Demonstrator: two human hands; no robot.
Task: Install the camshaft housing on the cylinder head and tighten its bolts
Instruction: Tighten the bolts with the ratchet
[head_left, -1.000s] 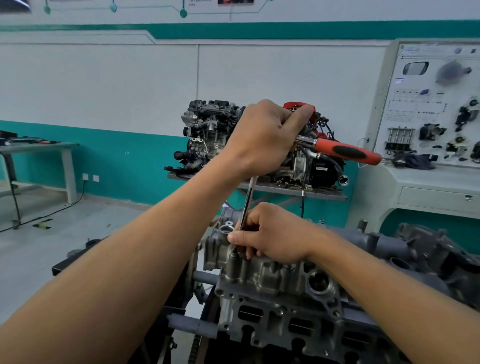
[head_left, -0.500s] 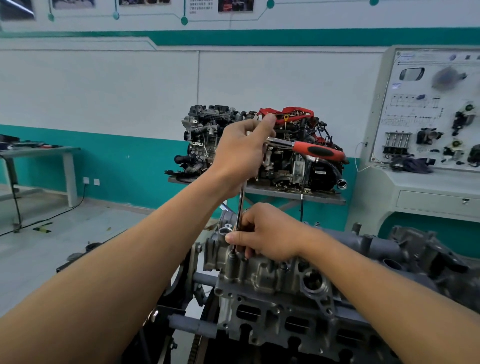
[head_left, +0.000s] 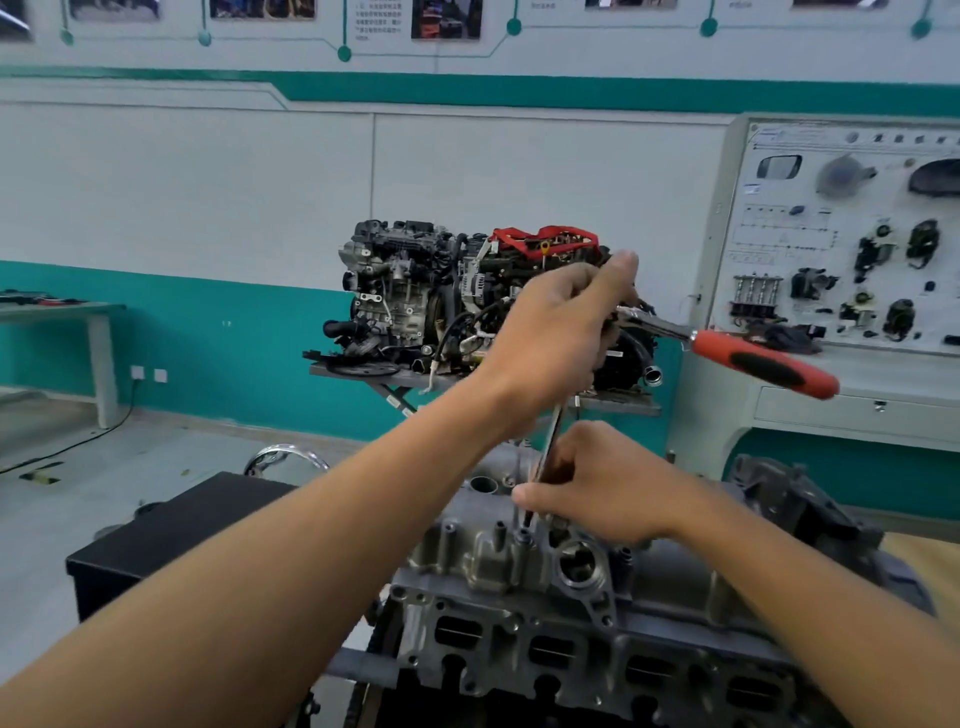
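We see the left hand (head_left: 563, 332) raised at 12 o'clock from the right hand (head_left: 602, 488), the two apart, one above the other. The left hand's fingers are curled round the head of a ratchet (head_left: 763, 364), thumb sticking up. The ratchet's red and black handle juts out toward 4 o'clock from that fist, free of any grip.

From under the left hand a slim steel extension bar (head_left: 551, 441) runs down toward 7 o'clock. The right hand pinches it low on its length, thumb and forefinger closed on the shaft and the other fingers folded behind. The bar's dark tip meets the top of the camshaft housing (head_left: 467, 561) just below the right thumb.

The camshaft housing, a pale grey casting, sits on the cylinder head (head_left: 498, 618), low in our view at 6 o'clock. A round bore opens in its near face at 5 o'clock from the bar's tip. The cylinder head shows a row of dark oblong ports along its near side.

Behind the hands, at 12 o'clock, a whole engine (head_left: 415, 296) with red parts on top stands on a metal stand. At 2 o'clock a white display panel (head_left: 852, 234) carries mounted car parts. At 9 o'clock a grey counter (head_left: 62, 312) stands against the teal wall, and a black box (head_left: 171, 525) sits at 8 o'clock, beside the cylinder head.
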